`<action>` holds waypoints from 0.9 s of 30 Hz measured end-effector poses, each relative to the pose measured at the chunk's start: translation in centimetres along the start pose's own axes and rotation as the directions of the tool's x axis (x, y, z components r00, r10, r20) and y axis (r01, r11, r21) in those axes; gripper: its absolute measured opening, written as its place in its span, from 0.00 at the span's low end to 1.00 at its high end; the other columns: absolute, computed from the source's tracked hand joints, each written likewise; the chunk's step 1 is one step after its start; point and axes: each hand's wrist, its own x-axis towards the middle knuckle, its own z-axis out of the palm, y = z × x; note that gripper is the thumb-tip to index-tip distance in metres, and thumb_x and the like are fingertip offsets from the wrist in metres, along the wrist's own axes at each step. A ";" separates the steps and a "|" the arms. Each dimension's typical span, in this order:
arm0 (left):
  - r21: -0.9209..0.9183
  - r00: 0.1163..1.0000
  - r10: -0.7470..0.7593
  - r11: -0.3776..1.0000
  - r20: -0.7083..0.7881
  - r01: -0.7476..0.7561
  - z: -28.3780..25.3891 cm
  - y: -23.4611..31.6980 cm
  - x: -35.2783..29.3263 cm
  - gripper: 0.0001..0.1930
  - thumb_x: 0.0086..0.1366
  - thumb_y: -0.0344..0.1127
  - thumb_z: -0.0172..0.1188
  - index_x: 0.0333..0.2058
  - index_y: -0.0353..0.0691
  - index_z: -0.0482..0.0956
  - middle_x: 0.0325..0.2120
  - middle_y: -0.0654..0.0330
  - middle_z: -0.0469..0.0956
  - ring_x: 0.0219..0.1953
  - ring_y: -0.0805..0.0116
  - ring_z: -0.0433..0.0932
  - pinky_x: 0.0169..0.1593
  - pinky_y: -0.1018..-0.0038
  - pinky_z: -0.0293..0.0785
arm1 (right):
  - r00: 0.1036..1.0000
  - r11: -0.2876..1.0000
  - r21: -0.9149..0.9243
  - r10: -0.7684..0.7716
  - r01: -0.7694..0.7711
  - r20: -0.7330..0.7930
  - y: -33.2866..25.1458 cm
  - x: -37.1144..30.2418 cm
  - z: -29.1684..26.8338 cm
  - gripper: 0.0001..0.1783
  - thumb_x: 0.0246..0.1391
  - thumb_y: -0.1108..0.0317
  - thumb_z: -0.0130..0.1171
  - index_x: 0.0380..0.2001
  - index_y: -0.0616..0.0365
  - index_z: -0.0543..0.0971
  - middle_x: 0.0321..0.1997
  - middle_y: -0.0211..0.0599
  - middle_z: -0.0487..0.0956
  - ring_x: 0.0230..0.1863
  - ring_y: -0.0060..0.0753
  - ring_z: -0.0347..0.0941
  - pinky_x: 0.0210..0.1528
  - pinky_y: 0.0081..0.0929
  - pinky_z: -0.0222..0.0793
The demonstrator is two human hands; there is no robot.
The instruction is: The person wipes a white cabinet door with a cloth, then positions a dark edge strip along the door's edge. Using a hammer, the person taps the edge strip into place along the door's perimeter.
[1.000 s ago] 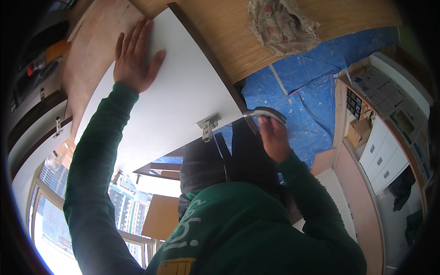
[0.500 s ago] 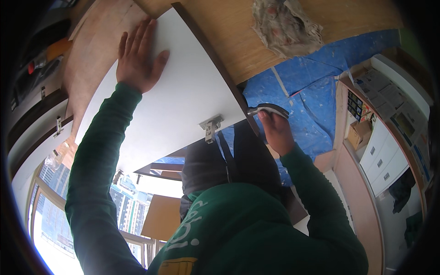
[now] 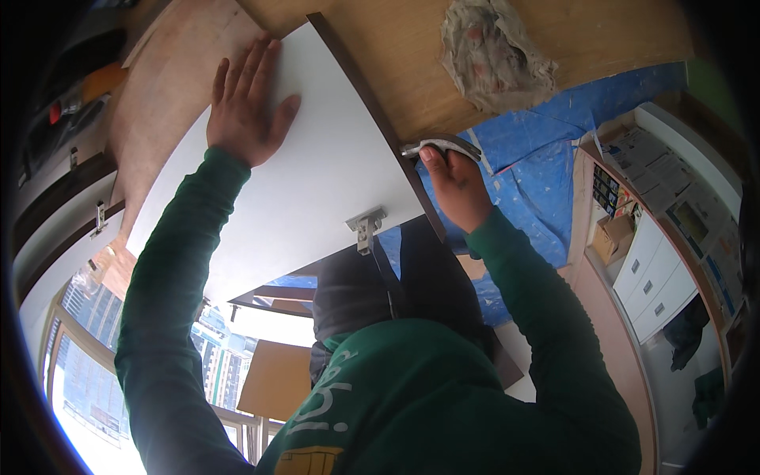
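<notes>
A white panel (image 3: 285, 190) with a dark brown edge strip (image 3: 356, 95) lies in front of me. My left hand (image 3: 249, 119) rests on its far part, fingers stretched and palm down. My right hand (image 3: 459, 186) grips a claw hammer (image 3: 455, 142) close up by its metal head. One end of that head is at the brown edge strip; I cannot tell if it touches. The hammer's handle is mostly hidden by the hand. A metal cabinet hinge (image 3: 366, 228) is fixed on the panel near its closest edge.
A crumpled dirty cloth (image 3: 495, 59) lies on the wooden board (image 3: 404, 47) beyond. Blue sheeting (image 3: 530, 182) covers the floor at right. More panels with hinges (image 3: 67, 229) stand at left, near a window (image 3: 87, 364). White drawers (image 3: 657, 277) are at far right.
My right hand has moved the hammer away from me and slightly left, along the panel's brown edge. The left hand stays flat on the panel.
</notes>
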 end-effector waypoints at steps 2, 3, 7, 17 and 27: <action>-0.002 1.000 -0.004 1.000 0.009 0.004 -0.1 0.0 0.0 0.37 0.68 0.53 0.52 0.72 0.45 0.57 0.71 0.56 0.60 0.73 0.53 0.58 0.75 0.51 0.45 | 1.000 1.000 0.002 0.021 -0.021 0.024 0.0 0.0 0.0 0.19 0.70 0.56 0.53 0.44 0.63 0.80 0.39 0.47 0.82 0.41 0.47 0.79 0.46 0.36 0.72; -0.002 1.000 -0.007 1.000 0.013 0.007 -0.1 0.0 0.0 0.38 0.68 0.53 0.52 0.72 0.44 0.57 0.71 0.56 0.60 0.73 0.54 0.58 0.75 0.51 0.45 | 0.998 0.999 0.008 0.040 -0.040 0.046 0.2 -0.6 -0.3 0.19 0.70 0.56 0.53 0.44 0.63 0.80 0.39 0.47 0.82 0.41 0.46 0.79 0.46 0.36 0.73; -0.011 1.000 -0.009 1.000 0.016 0.009 -0.1 0.0 0.0 0.38 0.68 0.53 0.53 0.72 0.44 0.57 0.71 0.56 0.60 0.73 0.54 0.58 0.75 0.51 0.46 | 1.000 0.999 0.032 0.002 -0.002 0.009 2.6 -3.8 -0.4 0.19 0.70 0.56 0.53 0.42 0.64 0.78 0.31 0.36 0.75 0.34 0.29 0.69 0.42 0.30 0.69; 0.013 0.999 0.005 1.000 0.039 -0.006 -0.3 0.0 0.2 0.37 0.71 0.55 0.47 0.71 0.40 0.56 0.70 0.50 0.61 0.72 0.50 0.60 0.75 0.50 0.46 | 1.000 0.998 0.067 0.008 -0.010 0.029 -0.8 1.4 0.3 0.18 0.69 0.57 0.54 0.43 0.64 0.79 0.37 0.46 0.81 0.39 0.45 0.77 0.45 0.36 0.72; -0.040 0.999 -0.020 0.999 0.048 0.022 -0.5 0.2 0.3 0.38 0.67 0.51 0.54 0.71 0.42 0.56 0.72 0.54 0.59 0.73 0.53 0.58 0.75 0.49 0.47 | 0.999 0.999 0.039 -0.023 0.022 0.023 -2.1 2.5 0.3 0.19 0.70 0.56 0.53 0.40 0.63 0.79 0.34 0.45 0.80 0.35 0.45 0.75 0.43 0.36 0.71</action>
